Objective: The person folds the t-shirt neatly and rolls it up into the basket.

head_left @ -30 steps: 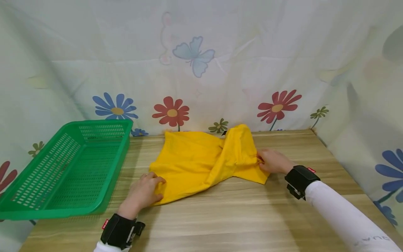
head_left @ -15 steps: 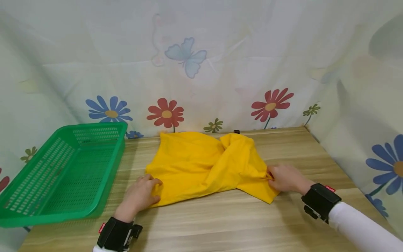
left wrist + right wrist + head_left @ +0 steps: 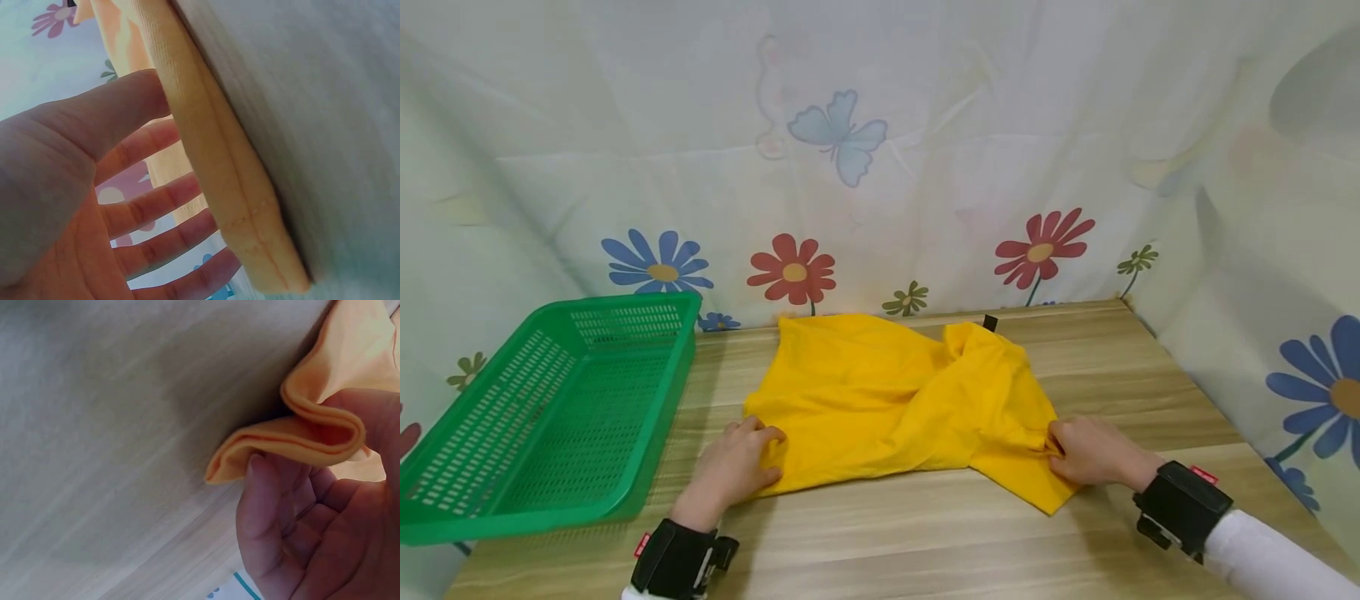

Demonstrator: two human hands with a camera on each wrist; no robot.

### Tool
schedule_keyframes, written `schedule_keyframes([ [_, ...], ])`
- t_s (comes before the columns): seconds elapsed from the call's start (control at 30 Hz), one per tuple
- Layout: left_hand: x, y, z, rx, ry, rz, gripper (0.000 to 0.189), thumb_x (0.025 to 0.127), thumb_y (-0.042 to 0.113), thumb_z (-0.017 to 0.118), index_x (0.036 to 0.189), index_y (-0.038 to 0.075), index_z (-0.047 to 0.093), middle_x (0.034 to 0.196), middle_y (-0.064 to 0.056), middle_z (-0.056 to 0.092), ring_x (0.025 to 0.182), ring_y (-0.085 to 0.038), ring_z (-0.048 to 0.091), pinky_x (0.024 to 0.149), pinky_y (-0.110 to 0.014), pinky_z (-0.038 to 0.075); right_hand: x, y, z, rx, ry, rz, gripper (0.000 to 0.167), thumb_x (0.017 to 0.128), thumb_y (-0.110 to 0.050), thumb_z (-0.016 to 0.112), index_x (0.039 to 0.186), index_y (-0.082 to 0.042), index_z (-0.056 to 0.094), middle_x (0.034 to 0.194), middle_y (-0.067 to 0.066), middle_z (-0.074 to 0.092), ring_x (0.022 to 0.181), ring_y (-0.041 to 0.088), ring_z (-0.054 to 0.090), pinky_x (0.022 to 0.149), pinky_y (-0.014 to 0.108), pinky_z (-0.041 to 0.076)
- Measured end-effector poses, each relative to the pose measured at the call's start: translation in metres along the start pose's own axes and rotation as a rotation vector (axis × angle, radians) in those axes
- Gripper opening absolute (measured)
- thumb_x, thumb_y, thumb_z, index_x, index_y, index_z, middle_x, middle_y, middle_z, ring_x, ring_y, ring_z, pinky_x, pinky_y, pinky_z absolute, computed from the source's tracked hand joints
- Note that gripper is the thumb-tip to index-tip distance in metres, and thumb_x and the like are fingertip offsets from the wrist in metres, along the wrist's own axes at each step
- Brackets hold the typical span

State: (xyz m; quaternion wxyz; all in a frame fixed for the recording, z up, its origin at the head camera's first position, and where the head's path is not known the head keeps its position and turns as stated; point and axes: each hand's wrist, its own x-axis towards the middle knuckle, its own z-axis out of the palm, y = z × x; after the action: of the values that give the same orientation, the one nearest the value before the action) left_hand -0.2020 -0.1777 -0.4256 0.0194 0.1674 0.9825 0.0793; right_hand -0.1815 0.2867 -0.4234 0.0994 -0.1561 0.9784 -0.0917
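A yellow T-shirt point(image 3: 865, 417) lies partly folded and wrinkled, with a black label point(image 3: 990, 322) showing at its far right edge. At its near-left corner rests my left hand point(image 3: 735, 462); the left wrist view has the thumb against the stitched hem point(image 3: 219, 144) and the fingers spread, their tips on the cloth. My right hand point(image 3: 1093, 452) pinches the shirt's right end between thumb and fingers. In the right wrist view the gripped edge point(image 3: 300, 437) bends into an S-shaped double layer, and the fingers are curled beneath it.
To the left stands a green plastic basket point(image 3: 681, 379) with slotted walls and nothing in it. The wooden table point(image 3: 880, 542) ends at a white curtain point(image 3: 925, 200) printed with flowers and a butterfly, behind and at both sides.
My right hand has drawn the shirt's right end rightward and toward me, flattening the raised fold. The black label shows more now. My left hand stays at the left corner.
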Motion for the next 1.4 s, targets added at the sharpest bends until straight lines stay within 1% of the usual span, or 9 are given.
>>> schedule_keyframes([
  [0.3,-0.001,0.001,-0.001,-0.004,-0.007,0.001,0.043,0.071,0.031,0.077,0.109,0.014,0.065,0.097,-0.007,0.053,0.087,-0.027,0.052,0.064,-0.042,0.046,-0.003,0.002,-0.001,0.018,-0.011,-0.009,0.021,0.078,-0.021,0.067,0.072,-0.013,0.049,0.060,-0.003,0.039,0.050,0.009,0.038,0.047,0.022,0.030],
  [0.4,0.001,-0.001,-0.002,-0.006,0.015,0.027,0.041,0.070,0.029,0.078,0.105,0.013,0.066,0.092,-0.006,0.053,0.080,-0.024,0.052,0.063,-0.039,0.046,-0.001,0.002,-0.009,0.038,0.018,-0.036,0.021,0.080,-0.024,0.068,0.077,-0.012,0.051,0.060,-0.004,0.040,0.050,0.007,0.038,0.046,0.020,0.032],
  [0.5,0.006,-0.002,-0.005,-0.016,0.075,0.055,0.038,0.070,0.026,0.079,0.102,0.012,0.067,0.089,-0.005,0.055,0.076,-0.022,0.053,0.064,-0.036,0.046,0.008,0.000,-0.021,0.043,0.080,-0.050,0.022,0.081,-0.025,0.069,0.086,-0.009,0.054,0.066,-0.002,0.045,0.053,0.008,0.040,0.049,0.019,0.037],
  [0.67,0.022,0.002,-0.012,-0.008,0.156,0.085,0.041,0.071,0.029,0.079,0.104,0.010,0.066,0.094,-0.006,0.058,0.082,-0.023,0.051,0.072,-0.036,0.048,0.033,-0.006,-0.039,0.020,0.220,-0.059,0.027,0.082,-0.024,0.069,0.100,-0.007,0.059,0.088,0.008,0.058,0.068,0.016,0.051,0.063,0.027,0.050],
  [0.77,0.036,0.005,-0.017,-0.005,0.157,0.100,0.044,0.071,0.031,0.079,0.107,0.010,0.065,0.099,-0.007,0.057,0.086,-0.023,0.050,0.078,-0.036,0.048,0.052,-0.013,-0.043,-0.011,0.330,-0.124,0.028,0.082,-0.024,0.069,0.102,-0.006,0.062,0.095,0.010,0.060,0.078,0.020,0.055,0.071,0.035,0.052],
  [0.9,0.054,0.011,-0.020,0.000,0.149,0.141,0.045,0.071,0.033,0.078,0.108,0.010,0.065,0.101,-0.007,0.057,0.090,-0.024,0.050,0.081,-0.036,0.047,0.075,-0.028,-0.046,-0.057,0.426,-0.221,0.028,0.081,-0.024,0.070,0.101,-0.005,0.064,0.093,0.010,0.059,0.077,0.022,0.055,0.074,0.037,0.051],
  [1.13,0.075,0.021,-0.018,0.005,0.108,0.181,0.043,0.074,0.033,0.076,0.108,0.011,0.064,0.103,-0.008,0.056,0.094,-0.026,0.050,0.084,-0.038,0.046,0.105,-0.051,-0.039,-0.070,0.430,-0.293,0.025,0.083,-0.024,0.069,0.101,-0.007,0.066,0.095,0.007,0.059,0.082,0.022,0.052,0.077,0.035,0.049],
  [1.3,0.087,0.027,-0.012,-0.005,0.087,0.203,0.043,0.076,0.034,0.074,0.109,0.010,0.064,0.106,-0.008,0.056,0.096,-0.026,0.050,0.086,-0.038,0.046,0.119,-0.061,-0.032,-0.079,0.459,-0.326,0.018,0.084,-0.020,0.067,0.097,-0.008,0.068,0.090,0.005,0.060,0.079,0.021,0.052,0.074,0.034,0.048],
  [1.4,0.095,0.030,-0.007,-0.011,0.068,0.217,0.045,0.078,0.035,0.072,0.113,0.010,0.062,0.111,-0.008,0.057,0.100,-0.026,0.051,0.091,-0.038,0.044,0.126,-0.067,-0.028,-0.090,0.431,-0.342,0.018,0.086,-0.021,0.065,0.098,-0.009,0.069,0.090,0.004,0.062,0.081,0.021,0.054,0.078,0.034,0.048],
])
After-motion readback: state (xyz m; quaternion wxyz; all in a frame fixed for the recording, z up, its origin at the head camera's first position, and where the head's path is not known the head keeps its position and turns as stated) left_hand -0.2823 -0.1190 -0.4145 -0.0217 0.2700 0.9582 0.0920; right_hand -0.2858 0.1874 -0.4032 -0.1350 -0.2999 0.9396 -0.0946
